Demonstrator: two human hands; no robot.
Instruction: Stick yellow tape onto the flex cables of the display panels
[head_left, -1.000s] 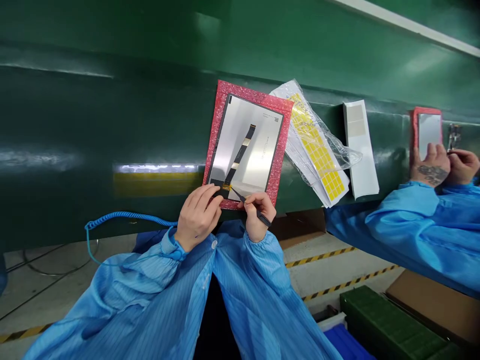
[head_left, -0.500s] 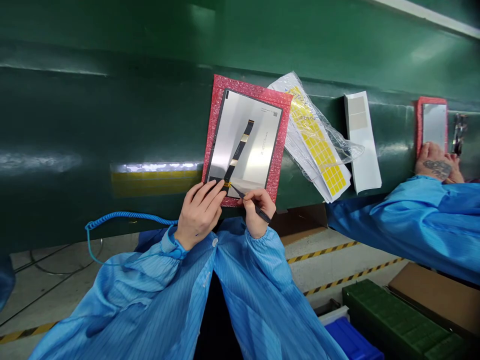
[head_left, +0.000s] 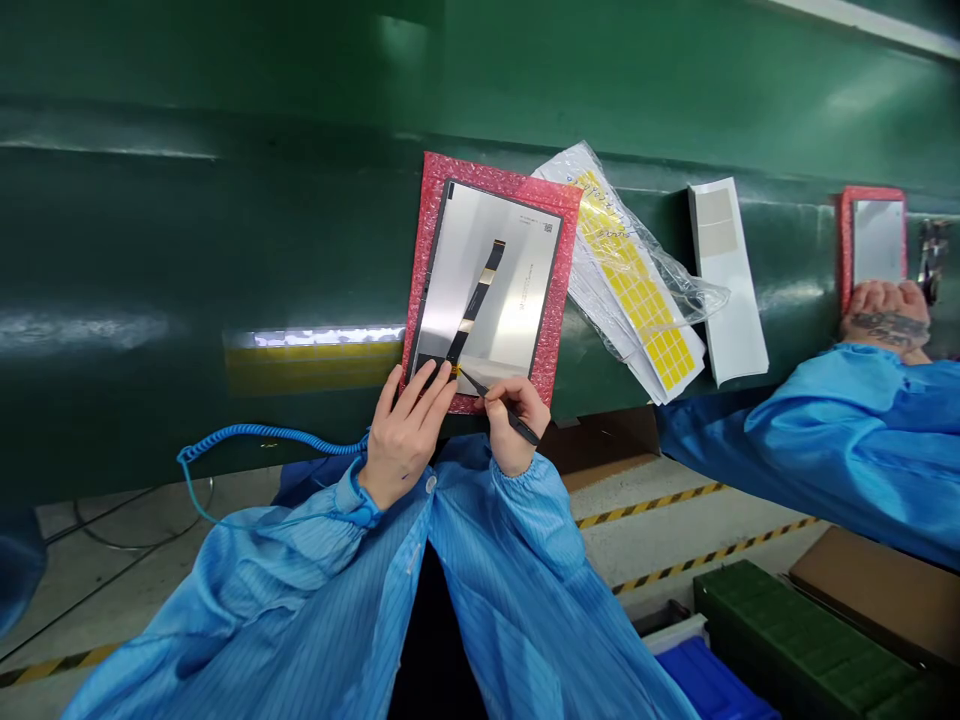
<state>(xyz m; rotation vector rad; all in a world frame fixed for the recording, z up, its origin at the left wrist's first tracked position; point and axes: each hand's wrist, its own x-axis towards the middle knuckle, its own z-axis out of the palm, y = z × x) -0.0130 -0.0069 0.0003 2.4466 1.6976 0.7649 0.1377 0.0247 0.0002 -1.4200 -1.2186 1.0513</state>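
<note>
A silver-backed display panel (head_left: 487, 280) lies on a red bubble-foam pad (head_left: 425, 260) held against a green surface. A black flex cable with gold bands (head_left: 476, 305) runs diagonally across the panel. My left hand (head_left: 409, 435) rests on the pad's lower edge, spread fingers touching the cable's lower end. My right hand (head_left: 514, 425) grips black tweezers (head_left: 525, 428), their tip at a small yellow spot (head_left: 455, 369) on the cable. Each hand's fingers hide part of the panel's lower edge.
A bagged sheet of yellow square labels (head_left: 637, 285) and a white card strip (head_left: 727, 280) lie to the right. Further right, a co-worker's hands (head_left: 885, 320) work at another red pad (head_left: 874, 240). A blue coiled cord (head_left: 262, 435) runs left; green and blue bins (head_left: 795, 640) sit below.
My left hand has turned more upright, its fingers spreading at the panel's lower corner. The view has drifted slightly, and the co-worker's hands have shifted. The tweezers tip stays at the yellow spot.
</note>
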